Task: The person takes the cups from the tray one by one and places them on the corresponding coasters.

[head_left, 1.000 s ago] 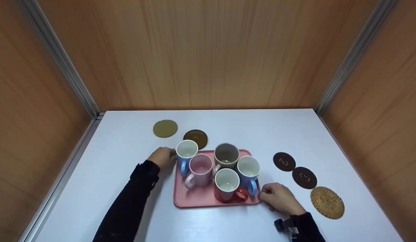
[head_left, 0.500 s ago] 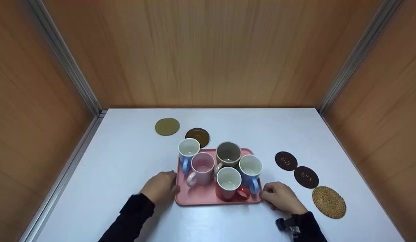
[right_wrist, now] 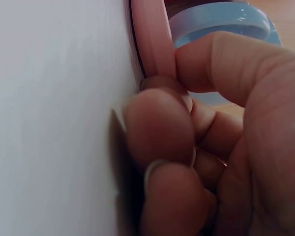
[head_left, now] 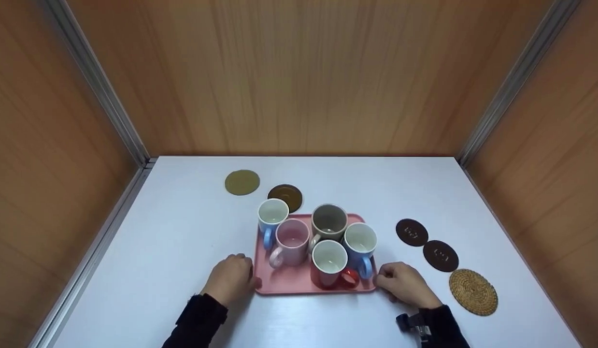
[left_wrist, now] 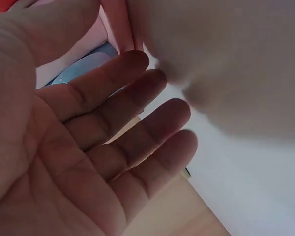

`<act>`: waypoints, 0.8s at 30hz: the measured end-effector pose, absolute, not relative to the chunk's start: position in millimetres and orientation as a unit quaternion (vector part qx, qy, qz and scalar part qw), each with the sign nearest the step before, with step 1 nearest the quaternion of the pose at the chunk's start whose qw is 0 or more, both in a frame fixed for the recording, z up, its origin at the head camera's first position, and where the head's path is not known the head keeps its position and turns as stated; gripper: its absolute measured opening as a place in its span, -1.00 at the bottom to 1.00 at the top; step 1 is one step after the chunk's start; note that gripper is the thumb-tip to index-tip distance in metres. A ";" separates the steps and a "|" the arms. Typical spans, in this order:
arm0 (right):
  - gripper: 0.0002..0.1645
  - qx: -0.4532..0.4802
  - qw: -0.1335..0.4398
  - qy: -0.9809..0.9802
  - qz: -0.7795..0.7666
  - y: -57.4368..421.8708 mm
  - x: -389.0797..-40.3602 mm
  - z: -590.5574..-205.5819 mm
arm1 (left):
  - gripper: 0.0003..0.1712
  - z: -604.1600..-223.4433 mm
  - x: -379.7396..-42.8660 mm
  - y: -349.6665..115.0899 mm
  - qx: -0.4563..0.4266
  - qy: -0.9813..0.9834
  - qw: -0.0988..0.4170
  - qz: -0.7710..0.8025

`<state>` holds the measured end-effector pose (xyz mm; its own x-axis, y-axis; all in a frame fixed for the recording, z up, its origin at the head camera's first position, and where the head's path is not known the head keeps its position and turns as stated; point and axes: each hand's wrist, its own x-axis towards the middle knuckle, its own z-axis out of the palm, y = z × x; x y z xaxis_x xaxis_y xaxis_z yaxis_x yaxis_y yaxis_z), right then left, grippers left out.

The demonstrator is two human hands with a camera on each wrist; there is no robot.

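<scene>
A pink tray (head_left: 284, 282) carries several mugs: a blue mug (head_left: 266, 227) at the far left, a pink mug (head_left: 290, 249), a grey mug (head_left: 329, 221), another blue mug (head_left: 359, 249) on the right and a red mug (head_left: 323, 279) in front. My left hand (head_left: 230, 278) lies beside the tray's near left edge, thumb at the rim; in the left wrist view its fingers (left_wrist: 157, 140) are spread and only slightly bent. At the near right corner my right hand (head_left: 404, 284) pinches the tray rim (right_wrist: 155, 39) between thumb and curled fingers, as the right wrist view shows.
Behind the tray lie an olive coaster (head_left: 242, 182) and a brown coaster (head_left: 285, 195). To the right are two dark coasters (head_left: 411, 232) and a woven coaster (head_left: 473, 292). Wooden panels (head_left: 299, 77) wall the white table (head_left: 183, 208) at the back and sides.
My left hand has moved from beside the left blue mug down toward the tray's near left corner. The right hand keeps its place, and tray and mugs stay put.
</scene>
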<state>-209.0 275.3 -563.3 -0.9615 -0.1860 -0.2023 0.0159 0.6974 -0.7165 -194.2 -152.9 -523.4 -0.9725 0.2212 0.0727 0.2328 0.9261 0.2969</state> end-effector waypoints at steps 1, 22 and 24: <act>-0.73 -0.046 0.131 0.912 -0.386 275.4 -208.8 -563.1 | -0.65 -523.5 -194.5 -152.2 -0.111 -0.981 0.014 -0.158; -0.74 -0.047 0.124 0.913 -0.385 275.3 -209.3 -563.9 | -0.80 -532.1 -201.1 -143.4 -0.047 -0.976 0.016 -0.211; -0.74 -0.047 0.126 0.913 -0.386 275.1 -209.5 -564.7 | -0.81 -533.9 -201.3 -144.1 -0.046 -0.975 0.011 -0.215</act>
